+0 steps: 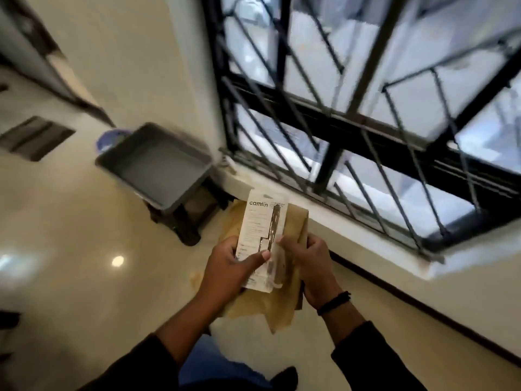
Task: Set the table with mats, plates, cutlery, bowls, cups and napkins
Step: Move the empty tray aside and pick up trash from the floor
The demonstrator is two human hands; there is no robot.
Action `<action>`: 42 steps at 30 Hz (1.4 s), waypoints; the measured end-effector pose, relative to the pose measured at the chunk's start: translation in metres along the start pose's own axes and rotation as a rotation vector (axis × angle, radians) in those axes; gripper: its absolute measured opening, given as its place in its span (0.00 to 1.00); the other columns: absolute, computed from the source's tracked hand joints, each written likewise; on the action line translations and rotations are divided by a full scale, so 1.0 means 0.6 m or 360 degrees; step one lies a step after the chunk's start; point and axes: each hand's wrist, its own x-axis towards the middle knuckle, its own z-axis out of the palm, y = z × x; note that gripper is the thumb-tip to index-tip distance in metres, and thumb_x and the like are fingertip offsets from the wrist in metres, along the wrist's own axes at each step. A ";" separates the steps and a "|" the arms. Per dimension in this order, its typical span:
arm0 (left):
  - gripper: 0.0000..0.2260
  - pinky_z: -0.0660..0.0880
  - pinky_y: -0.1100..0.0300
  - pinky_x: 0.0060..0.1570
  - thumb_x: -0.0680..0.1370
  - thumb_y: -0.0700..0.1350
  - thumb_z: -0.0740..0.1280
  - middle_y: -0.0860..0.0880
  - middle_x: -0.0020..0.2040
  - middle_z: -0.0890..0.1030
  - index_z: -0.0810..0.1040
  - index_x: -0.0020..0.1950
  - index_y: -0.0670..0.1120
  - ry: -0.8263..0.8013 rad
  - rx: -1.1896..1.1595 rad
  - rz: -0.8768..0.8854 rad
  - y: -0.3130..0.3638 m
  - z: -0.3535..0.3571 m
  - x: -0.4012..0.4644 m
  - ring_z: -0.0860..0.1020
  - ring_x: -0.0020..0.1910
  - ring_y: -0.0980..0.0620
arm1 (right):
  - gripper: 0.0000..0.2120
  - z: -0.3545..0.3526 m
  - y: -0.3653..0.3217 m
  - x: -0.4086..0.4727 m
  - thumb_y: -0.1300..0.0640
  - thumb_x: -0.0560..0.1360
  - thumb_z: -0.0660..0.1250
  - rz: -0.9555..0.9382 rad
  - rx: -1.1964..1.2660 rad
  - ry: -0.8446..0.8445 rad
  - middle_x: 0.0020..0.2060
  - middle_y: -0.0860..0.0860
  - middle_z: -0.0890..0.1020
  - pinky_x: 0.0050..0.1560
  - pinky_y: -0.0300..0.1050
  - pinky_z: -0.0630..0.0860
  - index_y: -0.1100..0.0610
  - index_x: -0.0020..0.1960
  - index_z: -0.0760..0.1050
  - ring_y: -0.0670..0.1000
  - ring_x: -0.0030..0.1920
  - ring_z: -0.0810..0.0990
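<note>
Nearest, dark sleeves and forearms rising from the bottom edge, a black wristband [334,302] on the right wrist. Left hand [229,268] curled round the white "camlin" package [262,241], thumb pressed flat across its face, fingers behind. Right hand [310,266] gripping the brown paper bag [270,303] behind the package, fingertips pinching at the package's right edge. Package held upright at chest height over the floor, long axis running from lower edge near the palms up and slightly left, printed heading at the far, top end; a dark slender item visible down its clear strip, kind not readable. Bag hanging crumpled below both hands, lower corner loose.

Beneath, glossy cream floor [70,249], open to the left and toward the viewer, a light reflection on it. Right of the hands, a white window ledge [352,235] running diagonally, dark skirting line below. Farther on, a grey tray [158,167] tilted atop a dark stand in the corner, just left of the ledge's end, something blue behind it. Beyond, a black barred window grille [352,108], blurred.
</note>
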 end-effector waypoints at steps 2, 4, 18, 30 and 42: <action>0.17 0.83 0.57 0.47 0.72 0.50 0.77 0.55 0.54 0.85 0.80 0.59 0.49 0.0141 -0.0033 0.0001 -0.011 -0.068 0.006 0.85 0.50 0.57 | 0.11 0.079 -0.003 0.020 0.59 0.76 0.72 -0.0029 -0.0156 -0.0065 0.50 0.52 0.87 0.49 0.50 0.84 0.60 0.57 0.81 0.51 0.48 0.86; 0.17 0.83 0.58 0.48 0.72 0.50 0.78 0.56 0.54 0.85 0.80 0.58 0.51 0.0273 -0.0070 -0.0026 -0.032 -0.154 0.013 0.84 0.50 0.59 | 0.12 0.175 0.000 0.039 0.57 0.75 0.73 -0.0033 -0.0268 -0.0172 0.50 0.51 0.87 0.50 0.53 0.83 0.59 0.57 0.81 0.50 0.49 0.86; 0.15 0.72 0.66 0.46 0.68 0.62 0.75 0.60 0.48 0.79 0.77 0.47 0.57 0.1239 0.0396 -0.0018 -0.143 -0.663 0.095 0.76 0.48 0.60 | 0.08 0.703 0.010 0.200 0.59 0.75 0.73 -0.0055 -0.0438 -0.0622 0.46 0.54 0.87 0.46 0.51 0.84 0.60 0.52 0.82 0.54 0.45 0.87; 0.43 0.78 0.63 0.52 0.64 0.60 0.80 0.58 0.61 0.77 0.60 0.72 0.60 0.1039 -0.0042 -0.0421 -0.114 -0.887 0.261 0.79 0.57 0.57 | 0.11 0.973 -0.041 0.439 0.62 0.76 0.70 0.0316 -0.0486 -0.1284 0.50 0.58 0.86 0.43 0.46 0.83 0.61 0.58 0.79 0.57 0.49 0.86; 0.26 0.82 0.48 0.54 0.69 0.54 0.79 0.54 0.56 0.83 0.76 0.62 0.51 0.1222 -0.0211 -0.0561 -0.192 -1.219 0.472 0.83 0.52 0.53 | 0.14 1.361 -0.001 0.609 0.61 0.74 0.73 0.0110 -0.0623 -0.1196 0.49 0.51 0.86 0.40 0.41 0.82 0.56 0.58 0.78 0.51 0.46 0.87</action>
